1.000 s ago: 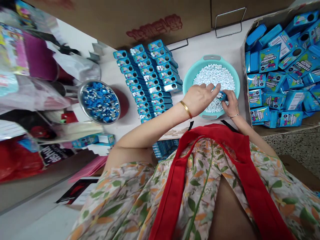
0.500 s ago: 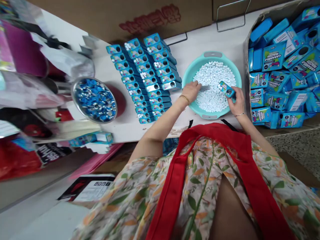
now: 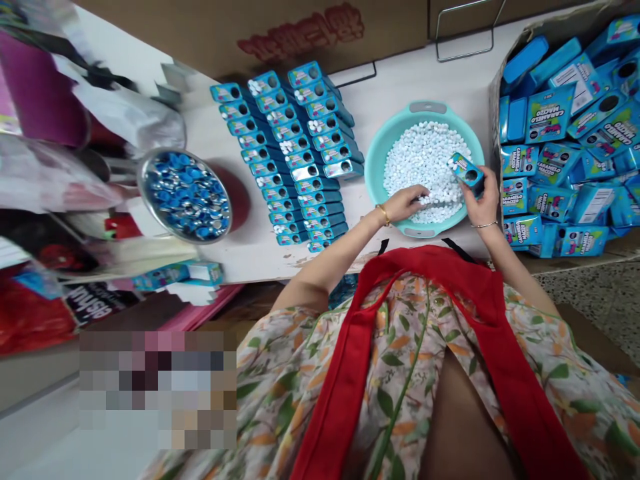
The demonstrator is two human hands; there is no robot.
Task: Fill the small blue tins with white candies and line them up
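Note:
My right hand (image 3: 484,203) grips a small blue candy tin (image 3: 465,171) above the right side of a turquoise basin (image 3: 374,160). The tin is tilted, and its dark round opening faces up. White pellet candies (image 3: 425,150) fill the basin. Low inside it, my left hand (image 3: 404,204) has its fingers closed on a thin greyish scoop (image 3: 436,203), which is heaped with candies and largely covered by them. The scoop's tip lies just below and left of the tin.
Rows of upright blue tins (image 3: 316,143), some with candies on top, stand left of the basin. Farther left, a steel pot (image 3: 145,200) holds blue and silver caps. A carton (image 3: 497,113) piled with blue tins is at right, and a large brown carton (image 3: 210,40) behind.
My left hand has moved from the basin's left edge down and right among the candies, and the scoop is now loaded. The right hand and tin have shifted slightly to the right.

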